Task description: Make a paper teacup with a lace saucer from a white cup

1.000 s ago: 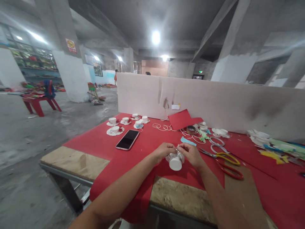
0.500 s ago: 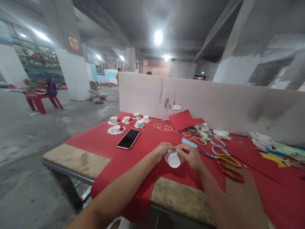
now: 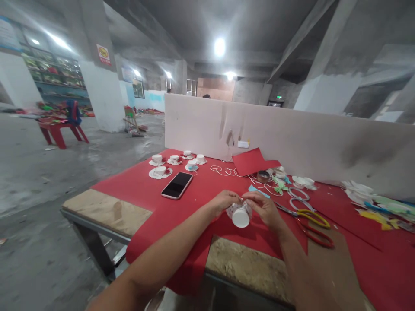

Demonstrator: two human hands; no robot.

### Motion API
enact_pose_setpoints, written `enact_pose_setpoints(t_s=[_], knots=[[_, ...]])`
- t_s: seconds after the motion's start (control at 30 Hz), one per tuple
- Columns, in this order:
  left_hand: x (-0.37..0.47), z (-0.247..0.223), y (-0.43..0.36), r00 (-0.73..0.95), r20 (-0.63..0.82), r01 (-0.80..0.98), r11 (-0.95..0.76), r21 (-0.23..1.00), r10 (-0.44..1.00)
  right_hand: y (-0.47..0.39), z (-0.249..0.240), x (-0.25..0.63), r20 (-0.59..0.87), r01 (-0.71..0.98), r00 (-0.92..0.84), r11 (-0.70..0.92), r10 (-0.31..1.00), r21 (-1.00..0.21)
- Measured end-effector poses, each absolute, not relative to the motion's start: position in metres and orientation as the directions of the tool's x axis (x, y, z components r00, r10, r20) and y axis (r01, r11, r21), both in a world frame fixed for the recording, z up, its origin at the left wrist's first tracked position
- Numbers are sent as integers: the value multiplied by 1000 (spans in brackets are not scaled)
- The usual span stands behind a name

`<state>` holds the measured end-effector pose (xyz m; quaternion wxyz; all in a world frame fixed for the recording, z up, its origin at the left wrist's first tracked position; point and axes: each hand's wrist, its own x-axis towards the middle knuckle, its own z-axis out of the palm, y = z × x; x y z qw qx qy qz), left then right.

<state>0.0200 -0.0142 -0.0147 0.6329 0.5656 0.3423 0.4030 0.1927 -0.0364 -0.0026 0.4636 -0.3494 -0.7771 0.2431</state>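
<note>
Between my two hands is a small white hat-shaped piece [image 3: 241, 218] with a lacy paper brim, its flat round top facing me. My left hand [image 3: 226, 201] is closed on the brim at the left. My right hand [image 3: 260, 206] pinches at the far right side, and the fingertips of both hands nearly meet over the far edge. Whatever is pinched there is too small to make out. A strip of light blue paper [image 3: 258, 191] lies just beyond my right hand. Scissors [image 3: 308, 216] with one yellow and one red handle rest to its right.
Several similar white hat-shaped pieces [image 3: 160, 171] stand at the back left, some with red bows. A phone [image 3: 177, 185] lies in front of them. White cord [image 3: 224, 170], a brown tape roll [image 3: 263, 176] and paper scraps [image 3: 385, 207] lie toward a pale upright board [image 3: 285, 134].
My view has shifted slightly, so the table things sit a little further right and higher. Both hands stay at the far edge of the hat-shaped piece, with a slight shift of the fingers.
</note>
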Motion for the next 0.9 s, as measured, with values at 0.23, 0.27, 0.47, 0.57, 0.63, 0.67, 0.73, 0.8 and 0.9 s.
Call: enact_pose_setpoints(t_s=[0.23, 0.27, 0.47, 0.57, 0.63, 0.67, 0.73, 0.8, 0.9], knots=[[15, -8, -17, 527, -33, -85, 91, 992, 850, -37, -1, 198, 544, 390, -405, 677, 735, -624], [14, -7, -17, 534, -45, -70, 97, 993, 845, -37, -1, 199, 538, 398, -411, 676, 736, -621], [10, -6, -14, 548, -78, -11, 100, 995, 833, -42, 1, 199, 504, 371, -487, 691, 714, -620], [9, -7, -13, 575, -83, -1, 102, 995, 814, -42, 1, 200, 489, 368, -510, 693, 708, -619], [9, -8, -12, 589, -79, -10, 104, 994, 804, -42, 2, 202, 479, 381, -516, 690, 711, -615], [9, -8, -12, 594, -76, -14, 105, 994, 801, -41, 2, 203, 473, 388, -517, 688, 713, -613], [9, -9, -11, 598, -75, -17, 107, 994, 798, -39, 1, 205, 466, 402, -517, 685, 718, -608], [8, -8, -11, 604, -76, -19, 109, 994, 794, -38, 1, 206, 462, 415, -515, 681, 722, -603], [7, -7, -12, 615, -70, -15, 100, 995, 786, -37, 0, 207, 450, 435, -519, 677, 727, -593]])
